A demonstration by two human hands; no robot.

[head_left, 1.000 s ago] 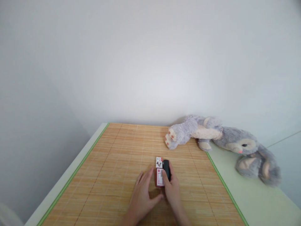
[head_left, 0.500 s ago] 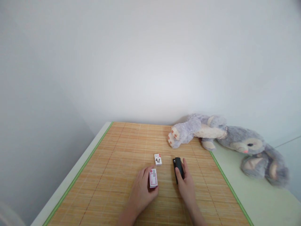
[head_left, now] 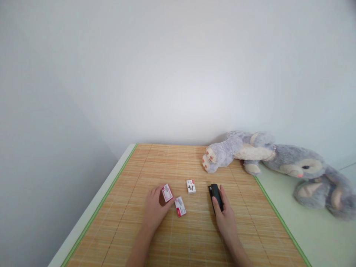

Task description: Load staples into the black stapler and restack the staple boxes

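Note:
My left hand is closed around a small pink-and-white box, thumb on its near side and fingers on the left. Just right of my left thumb, a second red-and-white box lies on the bamboo mat. A smaller white box with a dark picture on it lies farther back, between the hands. My right hand grips a black stapler, thumb on its left side and fingers along its right.
A grey plush rabbit lies across the back right of the green-edged bamboo mat and onto the pale tabletop. A plain wall stands behind.
My left hand has moved left and slightly back with a box, and a second box now shows separately on the mat beside it. My right hand still holds the stapler. The view has shifted slightly.

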